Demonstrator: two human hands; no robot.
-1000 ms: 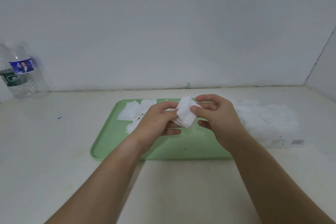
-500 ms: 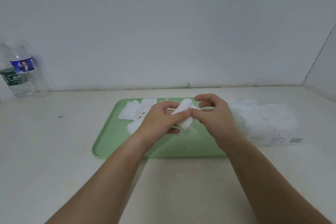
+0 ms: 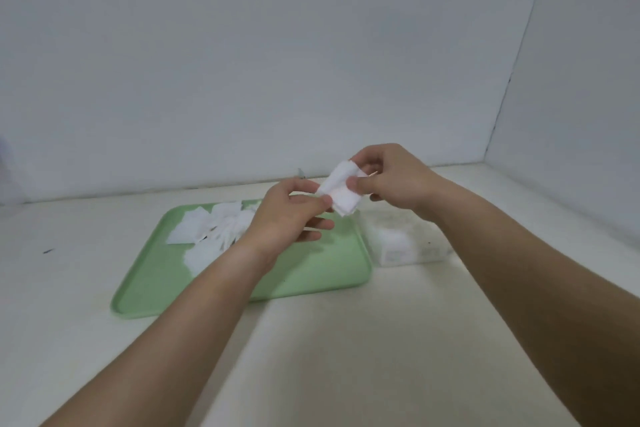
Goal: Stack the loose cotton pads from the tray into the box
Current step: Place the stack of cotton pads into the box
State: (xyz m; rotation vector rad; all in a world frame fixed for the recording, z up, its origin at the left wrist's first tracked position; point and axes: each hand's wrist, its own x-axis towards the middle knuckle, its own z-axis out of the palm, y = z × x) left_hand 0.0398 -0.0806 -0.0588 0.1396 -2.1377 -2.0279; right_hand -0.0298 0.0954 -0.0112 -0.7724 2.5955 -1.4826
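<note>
White desk [image 3: 346, 357] against a bare wall [image 3: 311, 45]. A tray [image 3: 311, 276] holds loose pads [image 3: 207, 229] at its far left; the box [image 3: 408, 248] beside its right edge shows white inside. Above the tray's far right corner, left grip [image 3: 287, 215] and right grip [image 3: 391, 180] pinch a stack [image 3: 341, 191].

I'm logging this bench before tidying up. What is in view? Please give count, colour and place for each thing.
tray: one, light green, on the table, left of the box.
loose cotton pads: an overlapping pile, too jumbled to count, white, far-left part of the tray.
held pad stack: one small stack, white, in the air over the tray's far-right corner.
box: one, whitish, on the table just right of the tray.
table: one, off-white.
wall: pale grey, behind the table.
left hand: pinches the stack's lower left edge.
right hand: pinches the stack's right side.
</note>
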